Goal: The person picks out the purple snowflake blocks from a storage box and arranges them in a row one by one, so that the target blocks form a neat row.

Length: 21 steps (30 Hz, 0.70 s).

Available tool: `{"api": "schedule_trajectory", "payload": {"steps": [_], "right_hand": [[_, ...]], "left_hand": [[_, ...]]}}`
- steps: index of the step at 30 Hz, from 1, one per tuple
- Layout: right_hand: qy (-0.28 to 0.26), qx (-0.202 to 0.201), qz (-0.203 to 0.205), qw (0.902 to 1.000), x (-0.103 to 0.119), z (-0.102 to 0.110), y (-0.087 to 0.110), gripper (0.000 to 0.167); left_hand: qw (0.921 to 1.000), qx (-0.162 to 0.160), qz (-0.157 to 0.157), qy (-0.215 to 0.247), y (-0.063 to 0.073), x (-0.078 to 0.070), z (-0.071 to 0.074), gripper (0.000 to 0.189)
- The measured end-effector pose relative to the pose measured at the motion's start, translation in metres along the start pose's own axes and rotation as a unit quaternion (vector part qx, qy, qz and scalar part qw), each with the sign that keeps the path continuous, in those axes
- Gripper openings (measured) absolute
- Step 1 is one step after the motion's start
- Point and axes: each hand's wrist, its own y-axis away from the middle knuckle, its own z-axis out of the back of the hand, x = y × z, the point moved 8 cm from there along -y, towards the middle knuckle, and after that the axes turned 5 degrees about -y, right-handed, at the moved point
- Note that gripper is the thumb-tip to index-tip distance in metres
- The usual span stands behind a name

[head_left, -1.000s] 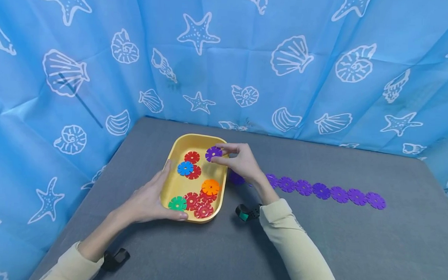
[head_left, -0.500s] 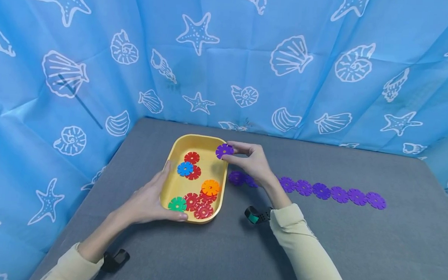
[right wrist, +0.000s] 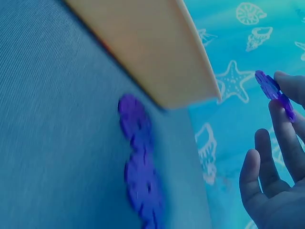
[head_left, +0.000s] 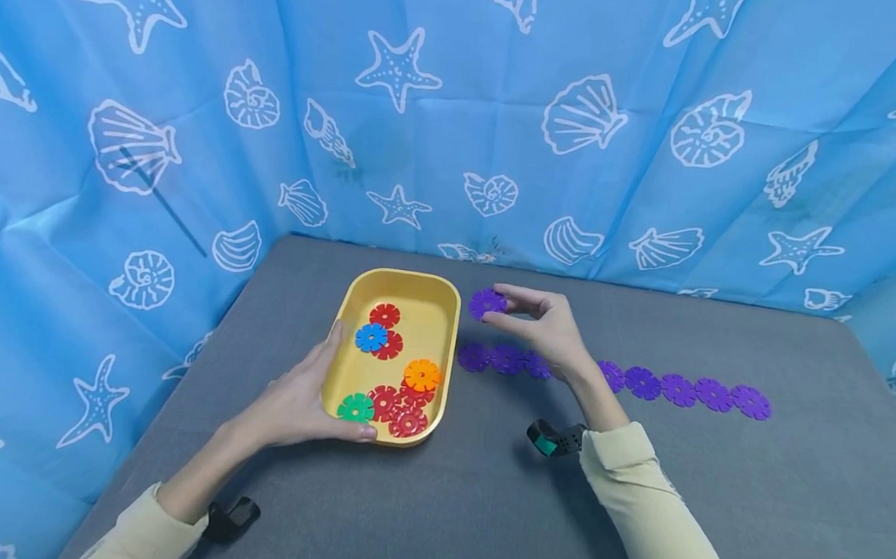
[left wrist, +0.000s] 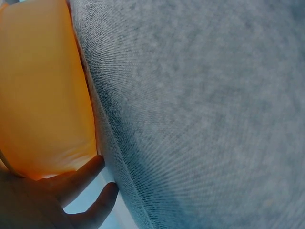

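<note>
My right hand (head_left: 554, 330) pinches a purple notched plastic disc (head_left: 487, 304) between thumb and fingers, above the table just right of the yellow tray (head_left: 395, 279). In the right wrist view this disc (right wrist: 268, 86) appears nearly edge-on at the fingertips. Below the hand, a row of purple discs (head_left: 642, 383) runs rightward from the tray; the hand and wrist hide part of it. My left hand (head_left: 292, 406) holds the tray at its near left, thumb on the near rim and fingers along the left side. In the left wrist view, fingertips (left wrist: 93, 167) touch the tray's outer wall.
Inside the tray lie several red discs (head_left: 408, 421), a blue disc (head_left: 371, 337), an orange disc (head_left: 421, 374) and a green disc (head_left: 356, 407). Grey cloth covers the table (head_left: 408, 511). A blue curtain (head_left: 454, 146) with shell prints stands behind and at left.
My right hand has carried the purple disc rightward, from over the tray to beyond its right rim. More of the row's left end shows. The left hand and tray have stayed put.
</note>
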Motion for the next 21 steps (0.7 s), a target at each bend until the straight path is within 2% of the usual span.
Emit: {"api": "schedule_trajectory", "payload": {"steps": [5,11,21], "right_hand": [[0.015,-0.003,0.000,0.9999,-0.009,0.018,0.009,0.050],[0.007,-0.009,-0.001,0.9999,-0.018,0.039,0.023,0.049],[0.037,-0.040,-0.009,0.9985,-0.027,0.085,0.049,0.050]], "left_hand": [[1.0000,0.001,0.003,-0.001,0.000,0.000,0.001,0.144],[1.0000,0.005,0.007,0.000,0.000,0.000,0.000,0.143],[0.9999,0.006,0.008,0.002,0.001,-0.001,0.000,0.143]]}}
